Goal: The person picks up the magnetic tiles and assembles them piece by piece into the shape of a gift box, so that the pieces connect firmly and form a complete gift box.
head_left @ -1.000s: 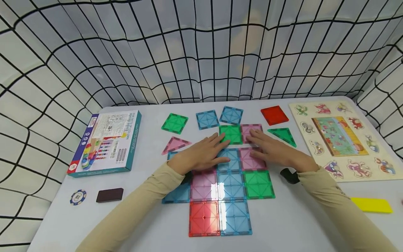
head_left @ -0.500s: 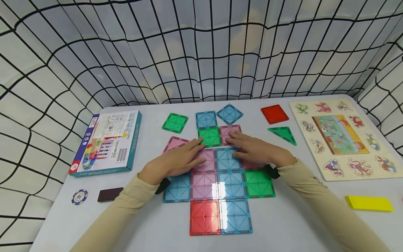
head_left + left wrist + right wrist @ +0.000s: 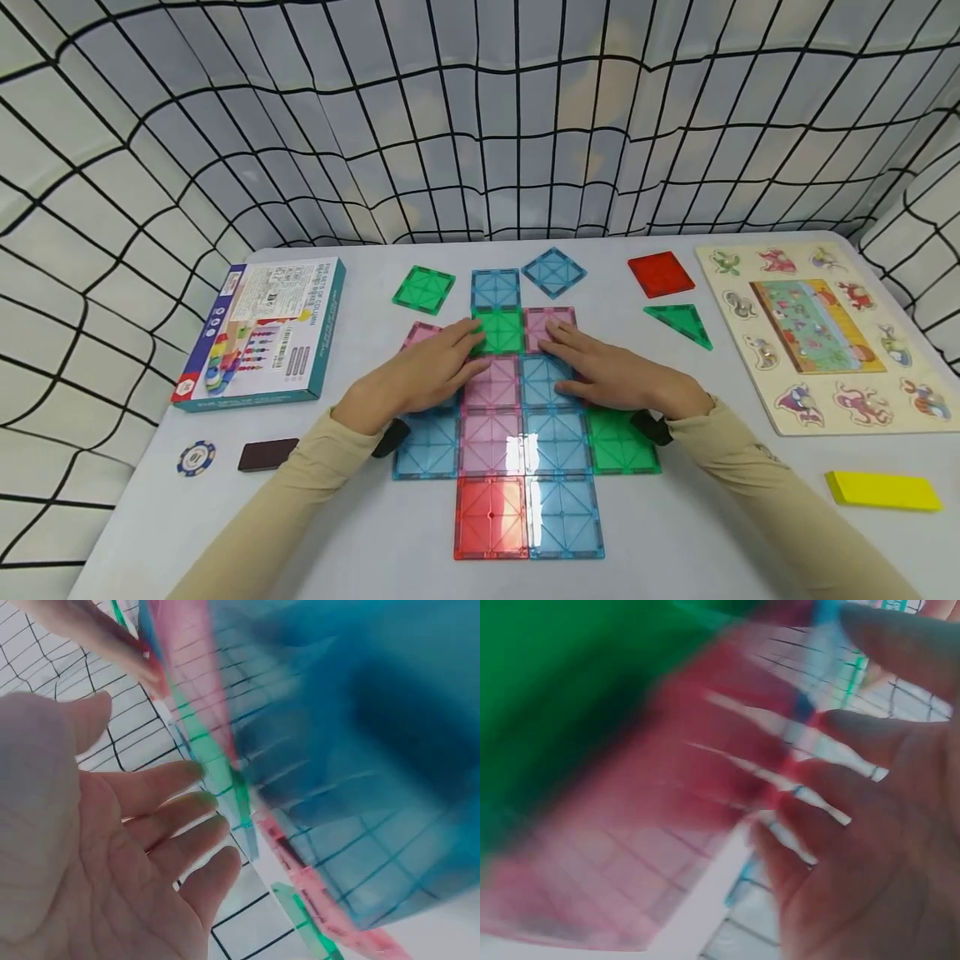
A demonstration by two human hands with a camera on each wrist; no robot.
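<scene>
In the head view, my left hand (image 3: pixel 416 371) touches the left edge of a green magnetic tile (image 3: pixel 499 332) with its fingertips, fingers extended. My right hand (image 3: pixel 622 367) lies palm down, its fingertips at the right side of a pink tile (image 3: pixel 538 330) joined to the green one. Below this pair sits a flat block of joined tiles, including a pink tile (image 3: pixel 491 383), a blue tile (image 3: pixel 546 382) and a red tile (image 3: pixel 491 518). A blue tile (image 3: pixel 496 289) adjoins the green tile's far edge. Loosely bent fingers of my left hand (image 3: pixel 142 847) show in the left wrist view.
A tilted blue tile (image 3: pixel 554 272), a green tile (image 3: pixel 423 289), a red tile (image 3: pixel 661 274) and a green triangle (image 3: pixel 679 323) lie around the block. A box (image 3: pixel 258 333) is left, a wooden puzzle board (image 3: pixel 832 400) right. A yellow block (image 3: pixel 883 490) lies at the front right.
Both hands have moved left, sliding the green and pink pair with them. The pair now lines up over the middle columns. The right far blue tile has turned to a diamond angle.
</scene>
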